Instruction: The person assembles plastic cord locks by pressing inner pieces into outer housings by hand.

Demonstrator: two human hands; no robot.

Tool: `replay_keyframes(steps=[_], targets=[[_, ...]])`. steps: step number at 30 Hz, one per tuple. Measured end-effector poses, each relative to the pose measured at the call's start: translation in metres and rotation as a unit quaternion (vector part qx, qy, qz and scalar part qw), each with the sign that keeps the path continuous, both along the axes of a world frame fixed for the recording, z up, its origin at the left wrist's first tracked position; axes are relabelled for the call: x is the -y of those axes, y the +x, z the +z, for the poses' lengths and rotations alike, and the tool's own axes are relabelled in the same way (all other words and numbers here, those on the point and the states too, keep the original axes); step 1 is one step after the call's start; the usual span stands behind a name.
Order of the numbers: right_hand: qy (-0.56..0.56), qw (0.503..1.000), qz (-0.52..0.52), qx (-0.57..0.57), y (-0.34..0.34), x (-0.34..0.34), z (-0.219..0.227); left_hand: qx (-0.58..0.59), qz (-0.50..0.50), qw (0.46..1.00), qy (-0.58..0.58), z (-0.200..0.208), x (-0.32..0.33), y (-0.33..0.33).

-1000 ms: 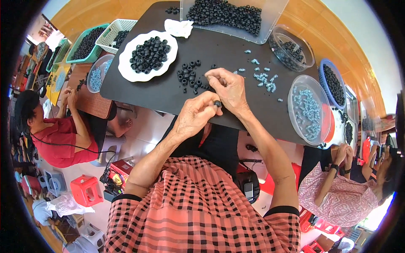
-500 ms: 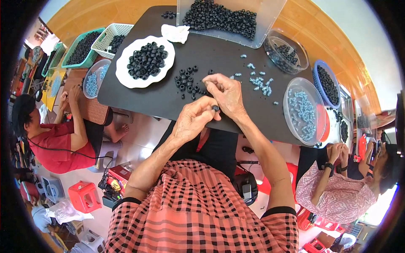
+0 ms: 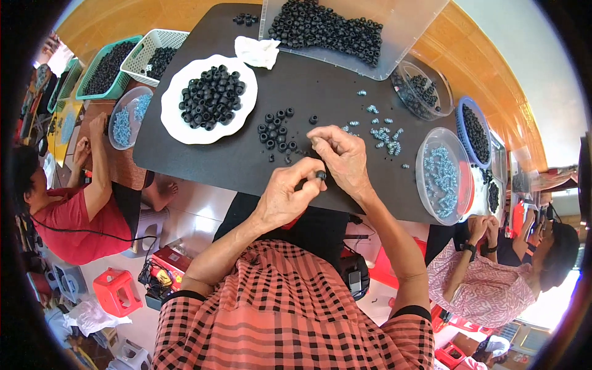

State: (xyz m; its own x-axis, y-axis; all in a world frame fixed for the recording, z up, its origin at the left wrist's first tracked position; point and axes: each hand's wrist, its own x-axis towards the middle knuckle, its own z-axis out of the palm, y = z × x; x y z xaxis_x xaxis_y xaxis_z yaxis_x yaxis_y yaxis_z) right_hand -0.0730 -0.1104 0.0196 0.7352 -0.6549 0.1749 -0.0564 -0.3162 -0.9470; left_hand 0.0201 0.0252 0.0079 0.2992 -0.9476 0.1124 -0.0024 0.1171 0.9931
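Note:
My left hand (image 3: pixel 288 192) is closed, pinching a small round black piece (image 3: pixel 320 175) with a hole in its end, rubber-like in look. Just beyond it, my right hand (image 3: pixel 343 159) has thumb and forefinger pressed together; what they hold, if anything, is too small to make out. Loose black pieces (image 3: pixel 272 131) of the same kind lie on the dark table (image 3: pixel 203 169), left of my fingertips. Another single black piece (image 3: pixel 313 119) sits beyond my right fingertips. To the right are scattered small blue-and-white coiled pieces (image 3: pixel 387 139).
A white scalloped plate (image 3: pixel 170 117) heaped with black pieces stands left, near a crumpled white tissue (image 3: pixel 256 52). Behind is a clear bin (image 3: pixel 401 43); at right, a round clear tub (image 3: pixel 425 191) of blue pieces. Two people work alongside: a red sleeve (image 3: pixel 92 200) left, a patterned sleeve (image 3: pixel 444 271) right.
The whole view has shifted slightly. My right hand has drawn back a little to the right, away from the loose black pieces. The left hand keeps its pinch on the black piece.

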Motion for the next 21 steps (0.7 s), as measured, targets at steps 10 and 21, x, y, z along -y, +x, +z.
replay_keyframes(steps=[10, 21], targets=[[-0.169, 0.983, -0.063, -0.046, 0.033, 0.063, 0.035, 0.033, 0.001, 0.999, -0.018, 0.002, 0.000, 0.003], [-0.410, 0.907, -0.030, -0.092, 0.106, 0.186, 0.009, 0.083, -0.009, 0.995, -0.046, 0.001, 0.003, 0.003]])
